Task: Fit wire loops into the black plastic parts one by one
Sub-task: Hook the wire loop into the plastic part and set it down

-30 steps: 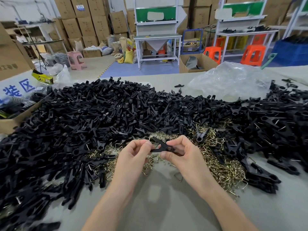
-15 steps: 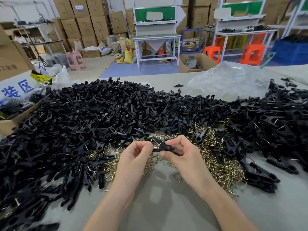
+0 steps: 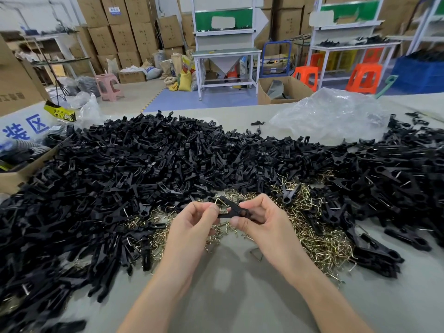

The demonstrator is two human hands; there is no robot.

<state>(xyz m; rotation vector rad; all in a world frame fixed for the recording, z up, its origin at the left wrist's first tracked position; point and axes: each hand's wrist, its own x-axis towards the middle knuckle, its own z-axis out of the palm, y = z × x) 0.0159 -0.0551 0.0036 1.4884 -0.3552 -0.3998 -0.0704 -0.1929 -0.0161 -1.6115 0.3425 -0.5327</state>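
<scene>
Both my hands hold one black plastic part (image 3: 234, 211) just above the table's middle. My right hand (image 3: 262, 222) pinches its right end between thumb and fingers. My left hand (image 3: 195, 221) pinches its left end, where a brass wire loop (image 3: 219, 202) sticks up from the part. Under and around my hands lies a heap of loose brass wire loops (image 3: 319, 239). A broad pile of black plastic parts (image 3: 144, 169) covers the table behind and to the left.
More black parts (image 3: 396, 179) spread to the right. A crumpled clear plastic bag (image 3: 331, 114) lies at the back right. A cardboard box (image 3: 14, 179) stands at the left edge. Bare grey table (image 3: 228, 296) lies between my forearms.
My hands stay in place and keep the same part; the part has turned slightly and the wire loop now stands up at its left end.
</scene>
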